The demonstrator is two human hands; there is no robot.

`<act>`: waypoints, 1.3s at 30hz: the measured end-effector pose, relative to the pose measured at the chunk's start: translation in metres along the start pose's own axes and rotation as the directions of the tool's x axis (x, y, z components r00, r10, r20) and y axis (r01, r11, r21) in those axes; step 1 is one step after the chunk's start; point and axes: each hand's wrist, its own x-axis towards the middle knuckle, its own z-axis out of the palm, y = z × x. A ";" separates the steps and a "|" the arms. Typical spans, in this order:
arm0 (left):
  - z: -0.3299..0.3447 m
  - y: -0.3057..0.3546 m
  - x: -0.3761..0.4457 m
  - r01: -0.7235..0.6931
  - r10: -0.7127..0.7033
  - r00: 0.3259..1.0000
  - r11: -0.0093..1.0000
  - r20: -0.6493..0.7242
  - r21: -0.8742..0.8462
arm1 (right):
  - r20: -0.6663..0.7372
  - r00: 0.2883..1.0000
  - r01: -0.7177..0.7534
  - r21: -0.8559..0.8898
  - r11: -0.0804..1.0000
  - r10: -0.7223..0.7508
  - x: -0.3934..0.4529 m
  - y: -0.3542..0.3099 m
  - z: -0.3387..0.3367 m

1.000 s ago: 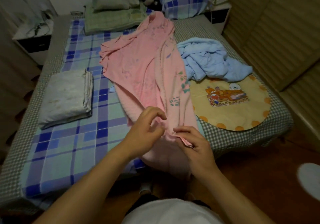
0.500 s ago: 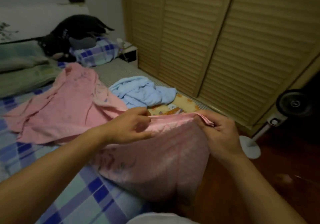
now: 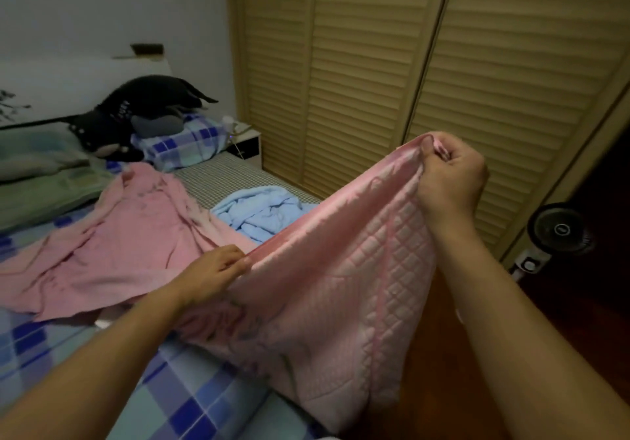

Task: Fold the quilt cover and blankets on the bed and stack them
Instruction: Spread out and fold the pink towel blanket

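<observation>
Left hand (image 3: 213,271) pinches the satin hem of the pink quilted blanket (image 3: 327,289) at 9 o'clock. Right hand (image 3: 450,173) grips its raised corner at 2 o'clock. The blanket's remainder lies across the blue checked bed sheet (image 3: 191,402). Beyond, at 12 o'clock, rests a crumpled light-blue blanket (image 3: 259,211).

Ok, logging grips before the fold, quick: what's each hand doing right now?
Left hand: pinches the satin edge of the pink blanket, low near the bed.
Right hand: grips the same edge, raised higher.
</observation>
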 end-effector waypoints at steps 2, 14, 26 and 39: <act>0.005 -0.013 -0.011 0.058 -0.057 0.998 0.997 -0.023 0.049 | -0.050 0.999 -0.002 -0.013 1.000 0.001 0.014 0.000 0.014; -0.067 0.055 -0.075 -0.096 0.090 0.954 0.995 -0.286 -0.008 | -0.021 0.993 -0.120 -0.012 0.993 0.119 0.112 -0.008 0.124; -0.037 0.082 -0.045 0.222 -0.314 0.829 0.944 -0.463 -0.243 | 0.308 0.936 -0.178 0.006 0.984 0.167 0.173 0.034 0.222; 0.020 0.130 -0.038 0.759 -0.628 0.476 0.647 -0.616 -0.074 | 0.733 0.664 -0.292 0.072 0.954 0.148 0.171 0.093 0.251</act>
